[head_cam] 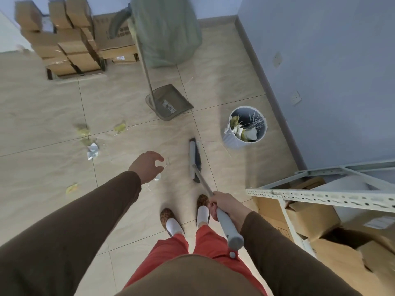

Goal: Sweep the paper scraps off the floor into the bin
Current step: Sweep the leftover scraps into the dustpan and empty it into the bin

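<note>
My right hand (226, 205) grips the grey handle of a broom (195, 161), whose head rests on the tiled floor in front of my feet. My left hand (147, 165) is stretched out over the floor, fingers apart and empty. Yellow and white paper scraps (92, 146) lie scattered to the left, with one more yellow scrap (72, 188) nearer me. A grey long-handled dustpan (168, 102) stands on the floor ahead. A white round bin (245, 127), holding scraps and thin sticks, stands to the right near the wall.
Stacked cardboard boxes (70, 43) and a grey-green sack (166, 30) stand at the far wall. A white metal shelf (320, 195) with boxes under it is at my right. A blue wall (331, 71) runs along the right side.
</note>
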Demonstrator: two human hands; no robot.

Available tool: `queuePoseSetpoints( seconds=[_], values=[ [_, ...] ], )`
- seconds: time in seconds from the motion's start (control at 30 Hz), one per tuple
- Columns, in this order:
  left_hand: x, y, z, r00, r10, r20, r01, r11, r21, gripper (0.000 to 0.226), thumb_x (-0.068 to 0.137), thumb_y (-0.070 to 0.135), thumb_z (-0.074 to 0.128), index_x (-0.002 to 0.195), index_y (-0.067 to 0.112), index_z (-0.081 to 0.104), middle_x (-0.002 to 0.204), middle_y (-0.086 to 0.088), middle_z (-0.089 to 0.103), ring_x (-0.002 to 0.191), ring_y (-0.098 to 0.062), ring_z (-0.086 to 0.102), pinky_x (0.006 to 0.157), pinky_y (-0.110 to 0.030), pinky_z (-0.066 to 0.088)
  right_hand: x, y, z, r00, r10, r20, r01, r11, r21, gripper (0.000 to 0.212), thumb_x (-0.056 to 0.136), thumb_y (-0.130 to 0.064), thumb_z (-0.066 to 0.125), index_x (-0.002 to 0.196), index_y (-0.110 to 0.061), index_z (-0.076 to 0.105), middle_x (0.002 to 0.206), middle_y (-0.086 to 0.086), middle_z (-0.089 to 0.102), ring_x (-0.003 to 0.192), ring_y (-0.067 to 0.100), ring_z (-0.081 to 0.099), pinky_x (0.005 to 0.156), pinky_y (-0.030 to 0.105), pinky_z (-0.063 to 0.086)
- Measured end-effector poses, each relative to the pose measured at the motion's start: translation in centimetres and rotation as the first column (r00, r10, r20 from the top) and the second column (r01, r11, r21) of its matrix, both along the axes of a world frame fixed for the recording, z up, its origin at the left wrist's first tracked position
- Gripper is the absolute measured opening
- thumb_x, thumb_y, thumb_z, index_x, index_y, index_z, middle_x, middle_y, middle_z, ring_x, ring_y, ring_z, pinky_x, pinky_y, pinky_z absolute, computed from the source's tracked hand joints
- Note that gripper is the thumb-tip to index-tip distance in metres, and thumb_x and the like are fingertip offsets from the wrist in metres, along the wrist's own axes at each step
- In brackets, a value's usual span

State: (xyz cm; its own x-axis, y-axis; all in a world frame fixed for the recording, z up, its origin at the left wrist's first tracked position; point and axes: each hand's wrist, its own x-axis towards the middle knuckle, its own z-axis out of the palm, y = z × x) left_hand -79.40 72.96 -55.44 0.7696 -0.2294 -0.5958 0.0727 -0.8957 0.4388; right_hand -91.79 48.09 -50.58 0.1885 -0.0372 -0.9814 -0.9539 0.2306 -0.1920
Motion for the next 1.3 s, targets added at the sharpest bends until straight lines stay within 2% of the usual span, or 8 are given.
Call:
queuePoseSetpoints(
  seconds=[0.1,0.23,0.37,0.53,0.7,0.87,1.07,1.3],
  values=[
    [-0.6,0.9,0.0,0.999,0.04,-0.007,-0.04,0.999,-0.012,0.034,0.092,0.026,0.064,0.125,0.023,0.064,0.142,-0.003,0.052,0.124,-0.024,0.052,0.105,-0.035,0.04,-0.2,0.4,1.6,0.999,0.01,0.042,-0.011,1.0,0.022,0.027,0.095,0.004,0.037,0.105,-0.013,0.057,0.064,0.007,0.046,0.034,0.006,0.04,0.035,0.014,0.037],
    [-1.6,2.4,0.0,0.995,0.096,0.002,-0.096,0.995,-0.02,0.032,0.091,0.026,0.064,0.123,0.024,0.065,0.139,-0.002,0.054,0.126,-0.022,0.052,0.106,-0.036,0.04,-1.0,1.7,2.7,0.958,0.234,0.165,-0.205,0.963,-0.177,0.024,0.094,0.002,0.034,0.105,-0.011,0.051,0.065,0.01,0.045,0.041,0.014,0.039,0.038,0.022,0.037],
    [-3.0,4.3,-0.2,0.992,0.124,0.012,-0.124,0.992,-0.008,0.031,0.091,0.026,0.065,0.122,0.023,0.066,0.138,-0.002,0.056,0.127,-0.022,0.051,0.107,-0.034,0.039,1.1,2.3,0.1,0.909,0.381,0.171,-0.314,0.893,-0.322,0.04,0.093,0.002,0.03,0.125,-0.02,0.043,0.068,0.01,0.047,0.049,0.017,0.044,0.041,0.026,0.041],
    [-4.1,6.7,-0.6,0.988,0.156,0.009,-0.156,0.988,0.018,0.03,0.092,0.024,0.066,0.121,0.021,0.067,0.137,-0.003,0.057,0.124,-0.023,0.054,0.104,-0.033,0.04,3.8,4.1,-3.8,0.83,0.545,0.118,-0.509,0.827,-0.239,0.045,0.095,0.006,0.035,0.139,0.011,0.038,0.074,0.005,0.042,0.059,0.014,0.045,0.048,0.024,0.047],
    [-3.6,7.2,-0.9,0.987,0.16,0.003,-0.16,0.987,0.023,0.029,0.091,0.024,0.066,0.12,0.022,0.068,0.137,-0.004,0.058,0.126,-0.024,0.053,0.107,-0.035,0.039,2.0,3.5,-2.5,0.875,0.48,0.069,-0.467,0.872,-0.145,0.047,0.091,0.002,0.032,0.135,-0.007,0.045,0.066,0.011,0.047,0.039,0.014,0.043,0.038,0.019,0.039],
    [-1.9,5.8,-0.7,0.99,0.139,-0.002,-0.139,0.99,-0.004,0.03,0.091,0.025,0.065,0.121,0.023,0.067,0.135,-0.004,0.058,0.124,-0.024,0.054,0.105,-0.036,0.041,-0.1,-1.5,0.6,0.882,0.461,0.1,-0.421,0.864,-0.276,0.057,0.095,-0.003,0.04,0.148,-0.024,0.039,0.071,0.009,0.051,0.044,0.013,0.045,0.04,0.022,0.042],
    [-1.6,3.5,-0.9,0.994,0.112,-0.009,-0.112,0.994,-0.011,0.03,0.092,0.027,0.063,0.122,0.025,0.065,0.136,-0.003,0.057,0.125,-0.023,0.053,0.104,-0.035,0.041,2.0,-5.4,-1.4,0.848,0.53,-0.017,-0.473,0.741,-0.477,0.052,0.096,-0.003,0.034,0.146,-0.017,0.036,0.086,0.011,0.053,0.06,0.02,0.052,0.043,0.026,0.046],
    [-2.7,3.3,-1.4,0.994,0.099,-0.042,-0.099,0.995,0.02,0.03,0.092,0.028,0.064,0.121,0.026,0.066,0.135,-0.002,0.058,0.126,-0.022,0.052,0.105,-0.036,0.041,1.4,-5.6,-1.9,0.895,0.445,0.017,-0.428,0.869,-0.247,0.035,0.097,-0.004,0.038,0.129,-0.009,0.051,0.069,0.009,0.049,0.046,0.013,0.045,0.041,0.021,0.042]
  ],
)
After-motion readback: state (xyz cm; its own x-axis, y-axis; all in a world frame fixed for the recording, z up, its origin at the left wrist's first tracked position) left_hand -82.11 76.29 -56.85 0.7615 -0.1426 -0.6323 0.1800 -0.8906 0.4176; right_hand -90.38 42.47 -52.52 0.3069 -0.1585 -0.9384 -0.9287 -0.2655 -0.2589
